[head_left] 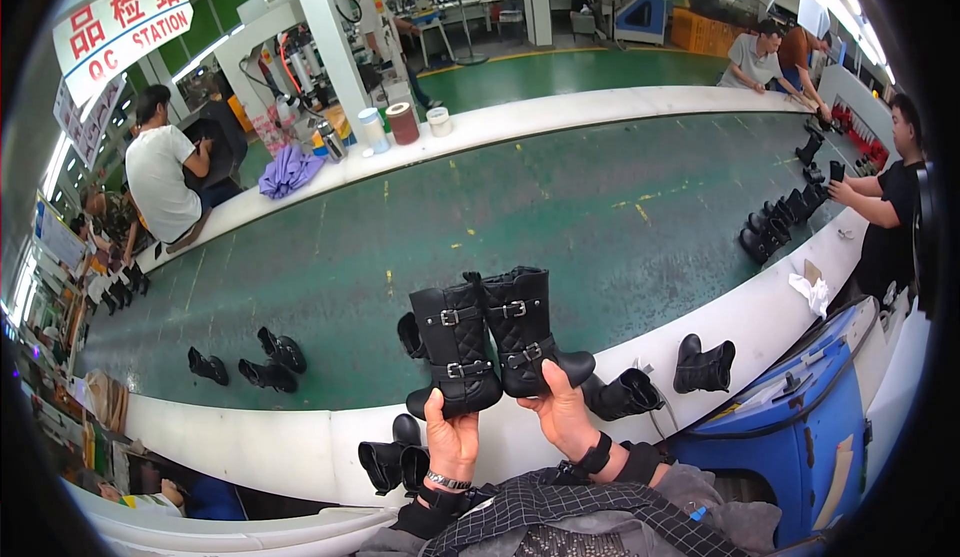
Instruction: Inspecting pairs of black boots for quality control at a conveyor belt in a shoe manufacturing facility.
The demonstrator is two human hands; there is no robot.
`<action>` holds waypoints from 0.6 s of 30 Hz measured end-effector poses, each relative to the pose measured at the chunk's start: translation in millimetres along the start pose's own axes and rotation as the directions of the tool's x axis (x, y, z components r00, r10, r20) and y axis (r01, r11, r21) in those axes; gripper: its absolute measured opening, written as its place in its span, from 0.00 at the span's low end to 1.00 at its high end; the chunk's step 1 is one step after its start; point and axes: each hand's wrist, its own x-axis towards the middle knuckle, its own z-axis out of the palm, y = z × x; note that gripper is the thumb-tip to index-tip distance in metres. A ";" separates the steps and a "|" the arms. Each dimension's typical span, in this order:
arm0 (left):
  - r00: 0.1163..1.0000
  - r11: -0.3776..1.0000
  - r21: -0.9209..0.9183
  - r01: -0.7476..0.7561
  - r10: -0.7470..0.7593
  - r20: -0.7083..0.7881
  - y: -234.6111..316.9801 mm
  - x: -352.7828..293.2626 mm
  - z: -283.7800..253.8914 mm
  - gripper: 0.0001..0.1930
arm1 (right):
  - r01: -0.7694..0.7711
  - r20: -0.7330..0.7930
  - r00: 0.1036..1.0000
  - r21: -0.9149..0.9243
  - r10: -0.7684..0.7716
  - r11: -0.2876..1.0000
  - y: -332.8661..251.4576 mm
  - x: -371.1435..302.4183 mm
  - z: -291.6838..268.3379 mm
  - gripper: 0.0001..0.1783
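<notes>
On my remote feed I get bright, diffuse light from ceiling tubes [868, 41], a faint sheen on the green surface [330, 272], dark boots [517, 332] rendered crisply, softer distant background, and straight edges bowing strongly toward the black circular rim.

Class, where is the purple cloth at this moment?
In the head view's upper left, the purple cloth lies on the far white ledge, just right of the person in white.
</notes>
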 end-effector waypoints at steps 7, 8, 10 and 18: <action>0.835 0.932 -0.142 0.334 -0.222 0.504 6.4 -3.0 2.6 0.29 | -0.336 0.472 0.841 0.074 0.264 0.939 -3.1 16.9 -26.0 0.30; 0.906 0.985 0.132 0.114 -0.158 0.393 3.9 -4.9 1.4 0.28 | -0.303 0.559 0.788 -0.013 0.258 0.953 -0.5 22.5 -29.7 0.29; 0.942 0.818 0.536 -0.211 0.024 0.334 -0.8 -7.1 -3.2 0.28 | -0.164 0.390 0.871 -0.342 0.298 0.925 9.0 21.2 -38.3 0.28; 0.866 0.853 -0.171 0.492 -0.462 0.189 -15.3 11.0 -28.2 0.22 | 0.259 0.346 0.938 -0.624 -0.037 0.737 24.6 14.1 -37.9 0.26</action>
